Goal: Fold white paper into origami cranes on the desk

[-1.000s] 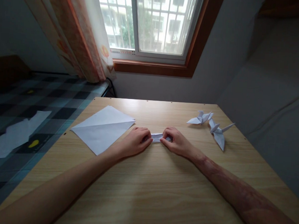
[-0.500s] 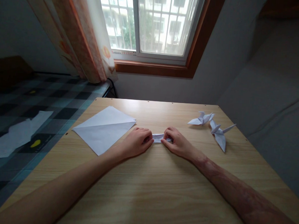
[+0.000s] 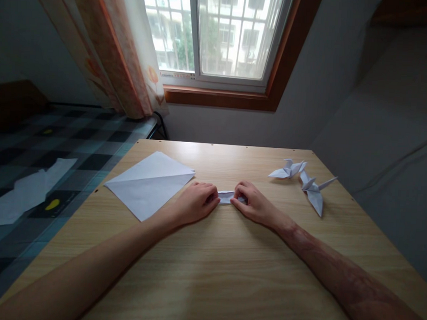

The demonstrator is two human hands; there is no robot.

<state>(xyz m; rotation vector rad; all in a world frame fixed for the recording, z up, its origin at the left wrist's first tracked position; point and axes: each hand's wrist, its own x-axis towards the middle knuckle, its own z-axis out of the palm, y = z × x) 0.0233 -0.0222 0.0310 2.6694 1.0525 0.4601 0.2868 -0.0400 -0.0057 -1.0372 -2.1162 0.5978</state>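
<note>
A small folded white paper piece lies on the wooden table, held at both ends. My left hand has its fingers curled and pinched on the paper's left end. My right hand pinches the right end, fingers bent down onto it. Most of the paper is hidden under my fingers.
A large white sheet creased along its diagonal lies left of my hands. Two folded paper cranes rest at the table's right. A checked bed with loose paper stands to the left; a window and curtain lie behind.
Both hands stay pinched on the small paper; only slight shifts of the fingers and of the view show.
</note>
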